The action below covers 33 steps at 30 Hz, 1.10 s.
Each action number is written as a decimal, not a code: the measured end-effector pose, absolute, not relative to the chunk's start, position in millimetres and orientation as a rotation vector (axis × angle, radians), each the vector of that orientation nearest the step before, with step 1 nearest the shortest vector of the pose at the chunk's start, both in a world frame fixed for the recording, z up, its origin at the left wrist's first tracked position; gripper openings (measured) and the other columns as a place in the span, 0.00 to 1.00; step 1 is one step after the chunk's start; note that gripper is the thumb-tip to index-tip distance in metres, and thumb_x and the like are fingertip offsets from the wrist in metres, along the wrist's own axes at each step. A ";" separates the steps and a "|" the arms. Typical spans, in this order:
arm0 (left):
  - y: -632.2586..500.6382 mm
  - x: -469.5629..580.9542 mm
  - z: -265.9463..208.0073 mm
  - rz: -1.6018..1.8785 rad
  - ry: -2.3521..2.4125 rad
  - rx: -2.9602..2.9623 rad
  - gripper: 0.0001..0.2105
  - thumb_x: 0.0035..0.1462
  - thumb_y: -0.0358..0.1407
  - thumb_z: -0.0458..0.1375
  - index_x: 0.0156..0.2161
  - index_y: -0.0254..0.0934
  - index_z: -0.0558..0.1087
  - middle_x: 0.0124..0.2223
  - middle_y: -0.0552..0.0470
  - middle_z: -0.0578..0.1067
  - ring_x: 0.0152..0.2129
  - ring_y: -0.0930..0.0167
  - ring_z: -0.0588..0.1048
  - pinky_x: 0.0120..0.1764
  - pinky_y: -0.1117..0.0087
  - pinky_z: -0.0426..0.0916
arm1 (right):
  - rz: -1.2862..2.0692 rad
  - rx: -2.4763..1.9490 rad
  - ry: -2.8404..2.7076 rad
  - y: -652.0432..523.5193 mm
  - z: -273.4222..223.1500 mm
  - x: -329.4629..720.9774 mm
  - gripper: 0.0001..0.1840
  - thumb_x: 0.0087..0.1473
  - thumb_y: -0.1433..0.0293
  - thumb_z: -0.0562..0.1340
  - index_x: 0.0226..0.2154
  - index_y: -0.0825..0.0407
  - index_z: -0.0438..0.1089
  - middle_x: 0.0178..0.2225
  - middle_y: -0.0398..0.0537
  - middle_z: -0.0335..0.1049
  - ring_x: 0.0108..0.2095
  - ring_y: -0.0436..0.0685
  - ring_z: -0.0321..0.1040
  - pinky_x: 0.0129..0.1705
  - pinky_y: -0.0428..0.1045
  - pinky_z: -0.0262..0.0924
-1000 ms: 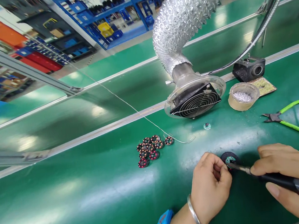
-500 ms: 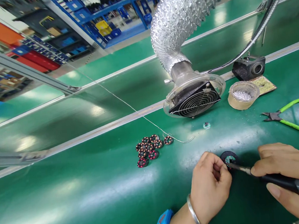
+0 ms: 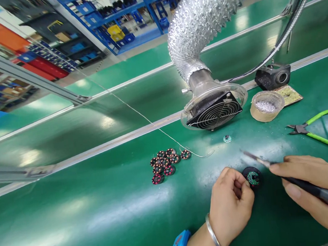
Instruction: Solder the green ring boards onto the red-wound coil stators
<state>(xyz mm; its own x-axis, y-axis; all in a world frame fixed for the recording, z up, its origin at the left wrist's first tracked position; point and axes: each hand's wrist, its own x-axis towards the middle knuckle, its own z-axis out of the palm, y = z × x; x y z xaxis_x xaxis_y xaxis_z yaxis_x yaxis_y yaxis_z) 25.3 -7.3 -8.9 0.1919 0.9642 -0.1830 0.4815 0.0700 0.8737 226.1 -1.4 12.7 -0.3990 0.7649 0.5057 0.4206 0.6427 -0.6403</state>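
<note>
My right hand (image 3: 318,189) grips a soldering iron (image 3: 312,188) by its dark handle. The iron's metal tip points left, raised above a small round green circuit board (image 3: 252,178). That board sits on a round black base (image 3: 257,169) on the bench. My left hand (image 3: 232,201) has thumb and forefinger pinched together at the board's left edge. What lies between those fingertips is hidden. A second small round circuit board (image 3: 227,138) lies farther back. Several round copper-wound coils (image 3: 164,162) are grouped to the left, and a thin solder wire (image 3: 165,132) hangs down beside them.
A fume extractor with a fan grille (image 3: 218,112) hangs on a silver duct (image 3: 200,22) over the bench. To its right are a tub of solder bits (image 3: 267,106), a yellow sponge (image 3: 290,94), a black iron holder (image 3: 272,75) and green-handled cutters (image 3: 300,128).
The soldering iron's tip has lifted off the circuit board and moved up, away from it. My left hand stays in place at the board's edge. The view has shifted slightly.
</note>
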 end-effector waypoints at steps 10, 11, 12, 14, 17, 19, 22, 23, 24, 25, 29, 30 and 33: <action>-12.3 23.6 -13.0 0.717 1.351 1.528 0.07 0.58 0.29 0.49 0.29 0.37 0.63 0.29 0.55 0.65 0.18 0.78 0.66 0.21 0.76 0.63 | 0.624 -0.874 -2.213 9.9 -10.9 206.1 0.19 0.55 0.80 0.57 0.49 0.51 0.63 0.35 0.47 0.69 0.33 0.54 0.62 0.36 0.50 0.61; -12.8 22.7 -13.4 0.729 1.337 1.526 0.06 0.58 0.29 0.50 0.29 0.37 0.64 0.30 0.55 0.65 0.17 0.78 0.67 0.21 0.76 0.64 | 0.636 -0.869 -2.195 10.1 -10.8 206.1 0.19 0.54 0.80 0.57 0.48 0.51 0.63 0.35 0.46 0.68 0.33 0.53 0.62 0.36 0.49 0.61; -13.2 21.7 -13.7 0.744 1.323 1.523 0.05 0.58 0.30 0.51 0.31 0.37 0.65 0.30 0.55 0.65 0.17 0.79 0.67 0.21 0.76 0.64 | 0.651 -0.867 -2.171 10.4 -10.1 206.4 0.19 0.54 0.80 0.57 0.48 0.52 0.63 0.34 0.46 0.68 0.32 0.53 0.61 0.35 0.49 0.60; -13.3 20.1 -14.2 0.772 1.298 1.519 0.01 0.57 0.30 0.53 0.35 0.37 0.66 0.32 0.55 0.66 0.17 0.80 0.66 0.20 0.77 0.64 | 0.683 -0.874 -2.124 11.0 -7.6 207.9 0.20 0.53 0.80 0.58 0.49 0.52 0.63 0.34 0.45 0.68 0.32 0.52 0.61 0.35 0.48 0.60; -11.7 20.0 -15.0 0.811 1.259 1.537 0.03 0.56 0.31 0.56 0.37 0.36 0.69 0.33 0.54 0.68 0.15 0.81 0.65 0.20 0.77 0.63 | 0.734 -0.898 -2.087 11.0 -3.9 211.3 0.20 0.52 0.80 0.57 0.48 0.52 0.63 0.34 0.45 0.68 0.33 0.52 0.62 0.35 0.47 0.60; -9.6 22.0 -15.4 0.838 1.251 1.557 0.03 0.56 0.30 0.56 0.34 0.35 0.71 0.33 0.53 0.69 0.16 0.81 0.65 0.20 0.78 0.63 | 0.757 -0.906 -2.080 10.2 -3.4 213.0 0.19 0.52 0.80 0.57 0.47 0.52 0.64 0.36 0.45 0.69 0.34 0.52 0.63 0.36 0.47 0.60; -5.8 25.4 -14.7 0.880 1.266 1.581 0.05 0.54 0.28 0.57 0.29 0.35 0.74 0.32 0.53 0.71 0.17 0.81 0.66 0.22 0.78 0.63 | 0.755 -0.899 -2.082 8.5 -6.0 213.4 0.20 0.53 0.80 0.57 0.48 0.50 0.64 0.36 0.45 0.69 0.35 0.52 0.64 0.37 0.47 0.61; -4.7 25.9 -14.2 0.883 1.268 1.581 0.05 0.53 0.27 0.57 0.28 0.34 0.74 0.31 0.52 0.71 0.17 0.81 0.65 0.22 0.79 0.63 | 0.748 -0.897 -2.085 8.1 -7.2 213.0 0.20 0.53 0.80 0.58 0.48 0.50 0.64 0.36 0.45 0.70 0.35 0.52 0.64 0.37 0.47 0.61; -4.0 25.7 -13.8 0.879 1.272 1.571 0.04 0.51 0.27 0.58 0.28 0.34 0.74 0.31 0.52 0.71 0.17 0.81 0.65 0.22 0.79 0.62 | 0.740 -0.897 -2.089 7.9 -8.3 212.5 0.20 0.54 0.80 0.58 0.48 0.50 0.64 0.36 0.45 0.70 0.35 0.52 0.64 0.37 0.47 0.61; -3.6 24.9 -13.7 0.866 1.279 1.548 0.03 0.50 0.27 0.59 0.28 0.34 0.74 0.31 0.53 0.71 0.17 0.81 0.65 0.21 0.80 0.62 | 0.730 -0.896 -2.091 7.9 -9.3 211.8 0.19 0.54 0.80 0.58 0.48 0.50 0.64 0.36 0.45 0.70 0.34 0.52 0.64 0.37 0.47 0.61; -4.0 17.0 -16.8 0.788 1.295 1.439 0.04 0.49 0.28 0.60 0.33 0.34 0.72 0.22 0.59 0.67 0.14 0.81 0.63 0.18 0.80 0.59 | 0.698 -0.863 -2.110 9.0 -10.8 208.9 0.20 0.54 0.81 0.58 0.48 0.50 0.64 0.35 0.44 0.70 0.32 0.51 0.62 0.35 0.47 0.60; -4.1 14.8 -18.1 0.787 1.296 1.443 0.03 0.50 0.28 0.60 0.33 0.34 0.72 0.21 0.59 0.67 0.14 0.80 0.63 0.19 0.80 0.60 | 0.692 -0.853 -2.119 9.2 -10.9 208.1 0.20 0.54 0.81 0.58 0.48 0.50 0.64 0.34 0.44 0.70 0.32 0.51 0.62 0.35 0.47 0.60; -3.4 9.8 -20.7 0.845 1.277 1.547 0.03 0.51 0.27 0.59 0.31 0.35 0.74 0.25 0.55 0.71 0.17 0.79 0.67 0.21 0.80 0.64 | 0.679 -0.848 -2.141 9.3 -11.8 206.4 0.20 0.54 0.81 0.58 0.49 0.50 0.64 0.33 0.43 0.69 0.31 0.51 0.62 0.35 0.48 0.59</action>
<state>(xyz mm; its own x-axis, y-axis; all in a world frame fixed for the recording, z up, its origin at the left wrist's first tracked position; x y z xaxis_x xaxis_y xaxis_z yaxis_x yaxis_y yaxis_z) 9.8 -3.4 -20.7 0.2235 0.9735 -0.0494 0.3348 -0.0290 0.9418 206.4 9.3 -11.8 -0.5211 0.7385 0.4279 0.3569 0.6440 -0.6767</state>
